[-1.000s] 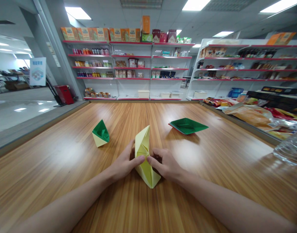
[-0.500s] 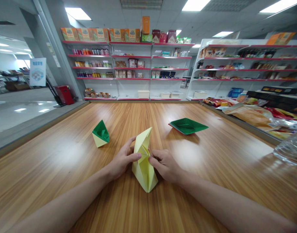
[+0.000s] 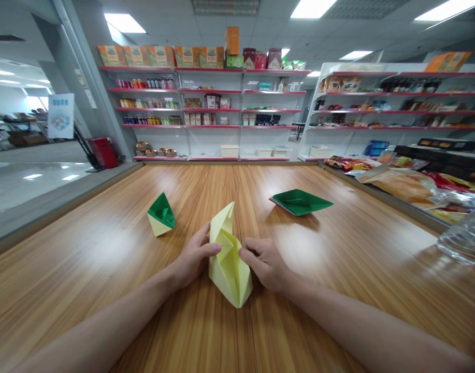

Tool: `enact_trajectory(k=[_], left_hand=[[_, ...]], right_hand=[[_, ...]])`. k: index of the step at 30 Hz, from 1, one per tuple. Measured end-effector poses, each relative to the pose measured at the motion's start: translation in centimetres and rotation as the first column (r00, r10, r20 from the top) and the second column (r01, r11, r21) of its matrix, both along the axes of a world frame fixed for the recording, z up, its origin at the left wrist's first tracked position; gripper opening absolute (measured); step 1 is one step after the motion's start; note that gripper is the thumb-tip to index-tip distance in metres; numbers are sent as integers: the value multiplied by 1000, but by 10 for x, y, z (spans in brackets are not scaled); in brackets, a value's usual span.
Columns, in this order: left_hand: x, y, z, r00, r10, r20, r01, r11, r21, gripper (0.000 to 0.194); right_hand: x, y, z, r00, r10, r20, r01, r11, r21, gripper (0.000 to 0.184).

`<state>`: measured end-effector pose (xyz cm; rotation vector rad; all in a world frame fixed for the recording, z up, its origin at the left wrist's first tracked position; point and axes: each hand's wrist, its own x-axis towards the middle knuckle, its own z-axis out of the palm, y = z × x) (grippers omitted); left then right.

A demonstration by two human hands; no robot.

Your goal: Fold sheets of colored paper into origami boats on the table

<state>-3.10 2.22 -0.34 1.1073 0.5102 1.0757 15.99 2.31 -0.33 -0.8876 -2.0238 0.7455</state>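
A pale yellow folded paper shape (image 3: 227, 264) stands on the wooden table (image 3: 105, 269) between my hands, its two sides spread apart. My left hand (image 3: 194, 259) pinches its left side with thumb and fingers. My right hand (image 3: 262, 261) pinches its right side, fingers curled. A small green and yellow paper boat (image 3: 161, 213) sits to the left, beyond my left hand. A flat green paper boat (image 3: 300, 201) with a red underside lies farther back on the right.
Snack bags (image 3: 400, 184) and clear plastic packaging (image 3: 464, 235) crowd the table's right edge. Shop shelves (image 3: 210, 111) with boxes and bottles line the back wall. A red cart (image 3: 102, 151) stands on the floor at the left.
The yellow paper has been pulled wider open between my hands, and its upper tip has shifted slightly left. My hands have moved a little apart. The green boats have not moved.
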Motion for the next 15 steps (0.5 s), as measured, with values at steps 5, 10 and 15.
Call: enact_trajectory(k=[5, 10, 15], left_hand=[[1, -3, 4, 999, 41, 25, -40, 998, -53, 45], [0, -2, 8, 992, 116, 56, -108, 986, -130, 35], [-2, 1, 9, 994, 81, 72, -71, 989, -132, 36]], right_hand=[[0, -1, 1, 1000, -9, -10, 9, 1000, -28, 35], [1, -1, 1, 997, -39, -59, 34, 996, -83, 35], [-1, 3, 0, 991, -91, -99, 75, 985, -155, 35]])
